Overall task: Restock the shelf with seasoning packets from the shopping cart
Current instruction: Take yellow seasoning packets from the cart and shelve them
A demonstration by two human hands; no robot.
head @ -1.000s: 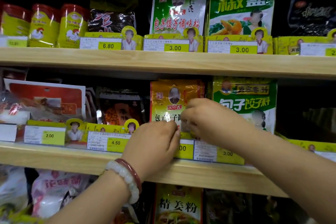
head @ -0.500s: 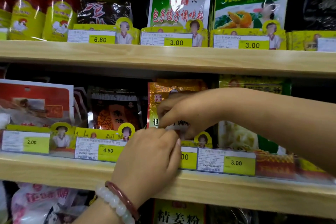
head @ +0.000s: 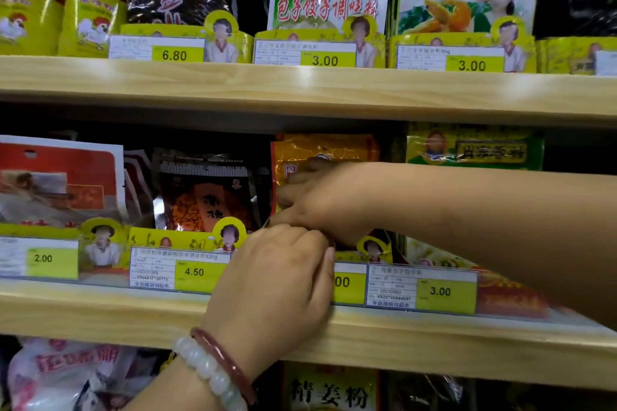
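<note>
Seasoning packets [head: 325, 150], the orange-gold ones with a red strip down the left edge, stood upright in the middle slot of the middle shelf [head: 100, 310], between a dark packet with an orange panel [head: 203, 197] on their left and a green and yellow packet [head: 474, 150] on their right. Over the last second your right hand [head: 320, 200] had slid leftwards and a little upwards across the face of the orange-gold stack, so that your forearm crossed in front of the green and yellow packet, which had been plainly visible beside your hand a second before. Your left hand [head: 277, 280] had barely shifted; it lay low at the shelf lip, over the price strip [head: 420, 287], covering the first digit of one tag.

Your right fingers were curled against the front packet, and they seemed to be pinching its lower left edge, though the contact itself was hidden behind your knuckles. Your left fingers were curled at the base of the same stack, just under your right hand; whether they gripped plastic or only pressed it, I could not tell.

That suggests you were squaring and seating the stack behind the price strip, so this placement looked close to finished. The packets looked glossy, thin and limp, likely to slump forward unless tucked well down. Your shopping cart was out of view.
</note>
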